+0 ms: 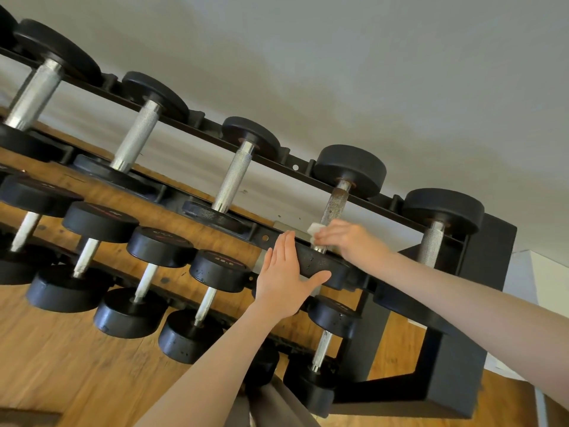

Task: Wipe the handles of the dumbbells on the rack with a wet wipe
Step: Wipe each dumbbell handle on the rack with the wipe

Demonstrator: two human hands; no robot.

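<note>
The white wet wipe (314, 229) sat wrapped around the knurled handle (334, 206) of the fourth dumbbell on the rack's (295, 167) top row, pinched there by the right hand (351, 238). The left hand (284, 272) lay flat, fingers straight, against that dumbbell's near black head (320, 263). More dumbbells filled the lower row above a wooden floor (61, 365).

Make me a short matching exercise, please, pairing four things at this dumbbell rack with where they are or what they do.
1. left hand
2. right hand
3. wet wipe
4. rack

A. pressed on a dumbbell handle
B. black frame on the wooden floor
C. flat against a dumbbell's near head
D. holds the wipe

Pairs: 1-C, 2-D, 3-A, 4-B
</note>
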